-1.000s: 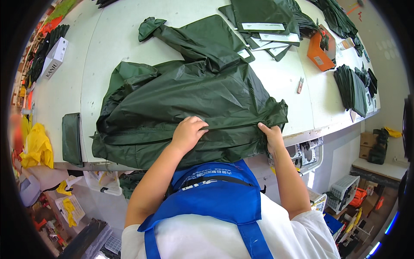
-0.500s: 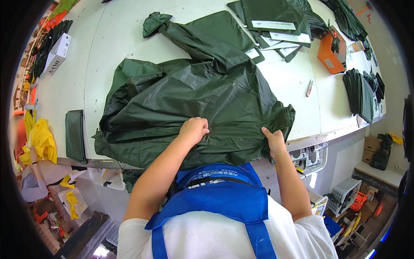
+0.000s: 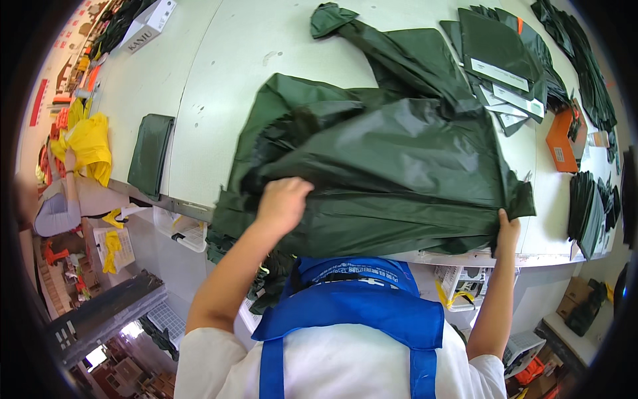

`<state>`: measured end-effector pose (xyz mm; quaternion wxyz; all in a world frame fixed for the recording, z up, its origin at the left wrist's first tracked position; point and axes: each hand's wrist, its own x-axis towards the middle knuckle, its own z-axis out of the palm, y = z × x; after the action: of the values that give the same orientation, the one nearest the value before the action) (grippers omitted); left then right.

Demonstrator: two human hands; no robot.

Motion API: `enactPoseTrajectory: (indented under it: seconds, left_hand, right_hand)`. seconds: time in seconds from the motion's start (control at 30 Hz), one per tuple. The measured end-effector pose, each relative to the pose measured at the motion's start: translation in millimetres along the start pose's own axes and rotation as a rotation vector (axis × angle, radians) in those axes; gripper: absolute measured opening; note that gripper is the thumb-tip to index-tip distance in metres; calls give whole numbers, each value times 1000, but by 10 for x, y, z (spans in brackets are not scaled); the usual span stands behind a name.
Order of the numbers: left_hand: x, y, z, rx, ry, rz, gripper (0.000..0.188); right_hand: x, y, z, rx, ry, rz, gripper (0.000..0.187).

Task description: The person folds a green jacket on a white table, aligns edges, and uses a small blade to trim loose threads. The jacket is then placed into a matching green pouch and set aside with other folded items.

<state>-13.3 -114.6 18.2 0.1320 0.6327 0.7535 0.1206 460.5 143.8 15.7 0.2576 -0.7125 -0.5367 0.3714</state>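
Observation:
A dark green raincoat (image 3: 392, 159) of shiny coated fabric lies spread over the near part of the table, a sleeve stretching away from me at the top. My left hand (image 3: 282, 205), fingers closed, pinches the cloth left of its middle, near a long crosswise fold. At the lower right corner my right hand (image 3: 508, 233) grips the edge, thumb on top and fingers hidden underneath. Between my hands the fabric is drawn fairly smooth; to the left it is bunched. The near edge hangs past the table toward my blue apron (image 3: 352, 312).
A folded dark green piece (image 3: 151, 156) lies left on the white table (image 3: 212, 66). Packs with white labels (image 3: 495, 50), an orange box (image 3: 563, 145) and a dark stack (image 3: 585, 213) stand right. At far left, another person's arm (image 3: 71, 176) is by a yellow garment (image 3: 90, 146).
My hands have moved farther apart, the right going outward with the raincoat's corner and the left shifting left. The cloth between them is flatter. The whole view has also turned.

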Motion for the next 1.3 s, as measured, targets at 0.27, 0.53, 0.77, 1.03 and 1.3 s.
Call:
enactPoseTrajectory:
  seconds: [0.27, 0.53, 0.77, 1.03, 1.3]
  left_hand:
    - [-797, -691, -418, 0, 210, -275, 21]
    - [-774, -995, -482, 269, 499, -302, 21]
    - [-978, -1563, -413, -710, 65, -616, 17]
    - [-1108, -1596, -587, -529, -63, -277, 22]
    - [-987, -1525, -500, -784, 95, -496, 15]
  right_hand:
    - [-1191, -1358, 1338, -269, -419, -824, 31]
    - [-1636, -1274, 2799, -469, -655, -1061, 6]
    - [-1538, -1374, 2880, -572, -852, -800, 11]
    - [-1496, -1392, 2915, -592, -924, -722, 14]
    - [-1419, -1418, 2950, -575, -1003, -635, 14]
